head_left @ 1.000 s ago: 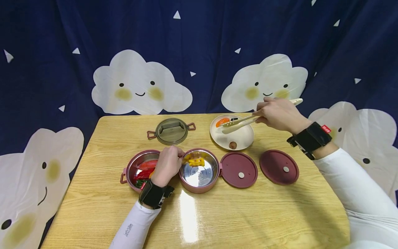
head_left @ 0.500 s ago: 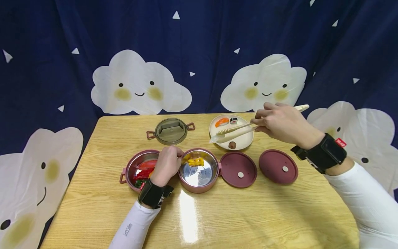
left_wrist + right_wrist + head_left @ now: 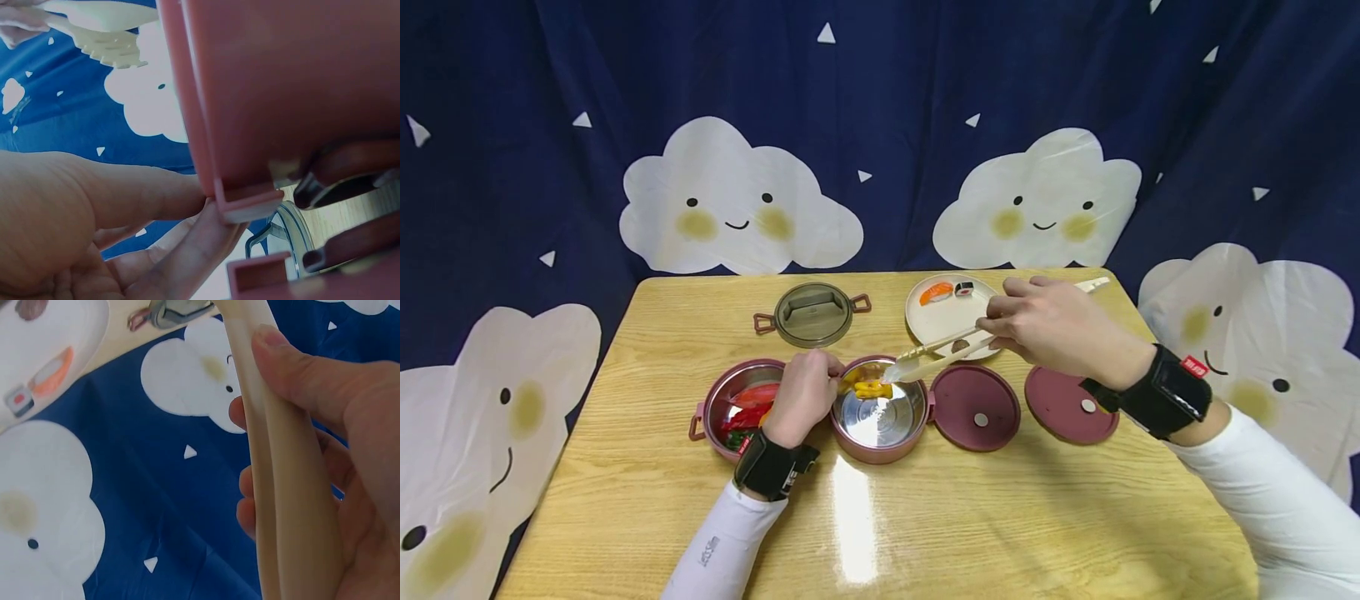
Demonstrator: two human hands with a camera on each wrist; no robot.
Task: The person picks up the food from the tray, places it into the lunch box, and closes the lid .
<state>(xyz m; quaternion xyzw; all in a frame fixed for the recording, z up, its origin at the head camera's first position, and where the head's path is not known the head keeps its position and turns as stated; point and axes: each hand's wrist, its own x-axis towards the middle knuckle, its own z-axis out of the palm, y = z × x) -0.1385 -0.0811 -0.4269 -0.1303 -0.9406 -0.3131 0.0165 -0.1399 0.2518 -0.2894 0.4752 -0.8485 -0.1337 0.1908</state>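
My right hand (image 3: 1048,329) grips cream-coloured tongs (image 3: 294,487), whose tips reach over the right-hand pink pot (image 3: 880,456). A whitish, translucent piece (image 3: 893,373) sits between the tips; its kind is unclear. Inside that pot lies a yellow food piece (image 3: 867,390) on the steel bottom. My left hand (image 3: 801,404) pinches the pot's rim at its left side, thumb against fingers in the left wrist view. Under my left forearm, a second pink pot (image 3: 707,408) holds red, orange and green food pieces, partly hidden.
A cream plate (image 3: 942,321) behind holds salmon sushi (image 3: 936,292), a sushi roll (image 3: 964,288) and a brown ball (image 3: 959,345). A glass lid (image 3: 812,317) with handles lies at back left. Two maroon lids (image 3: 976,400) lie to the right of the pots.
My right hand has carried the tongs and the whitish piece from over the plate, leftward and nearer, to above the right-hand pot. My left hand has stayed at the rim.
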